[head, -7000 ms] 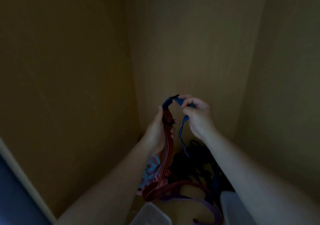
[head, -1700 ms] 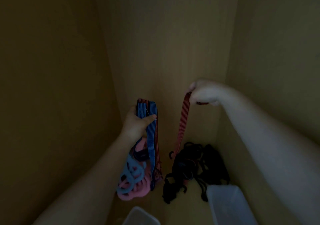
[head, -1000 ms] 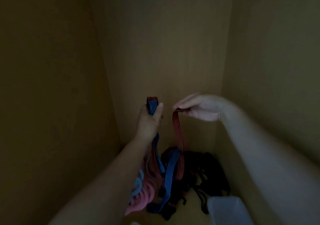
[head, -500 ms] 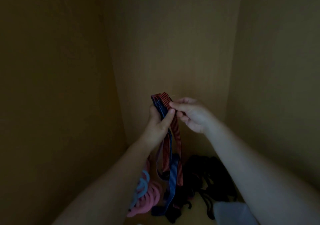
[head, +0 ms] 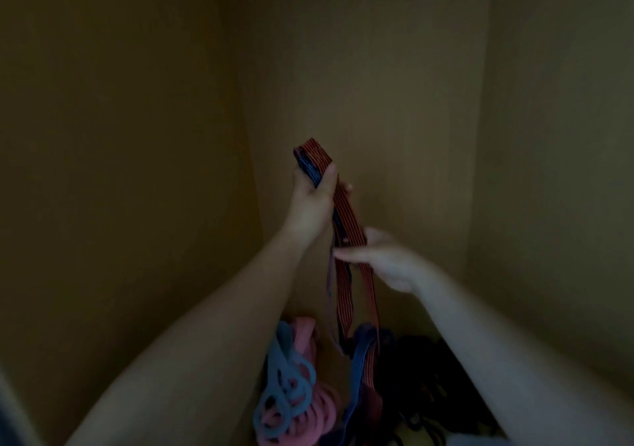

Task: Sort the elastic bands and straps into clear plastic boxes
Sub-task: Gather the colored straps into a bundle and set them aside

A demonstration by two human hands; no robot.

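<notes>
My left hand (head: 310, 205) is raised and grips the folded top of a bundle of flat elastic straps, red striped (head: 344, 212) and blue (head: 360, 359). The straps hang down in loops toward the cupboard floor. My right hand (head: 384, 256) is lower, with its fingers stretched across the hanging straps, touching them; whether it clasps them is unclear in the dim light. No clear plastic box is plainly visible.
Pink and light blue rubber loops (head: 291, 397) lie on the floor at the bottom centre. A dark tangle of black cords (head: 429, 377) lies to their right. Brown cupboard walls (head: 360, 68) close in on the left, back and right.
My left hand has lifted the strap bundle higher. My right hand left the top fold and slid down the hanging straps to below my left hand.
</notes>
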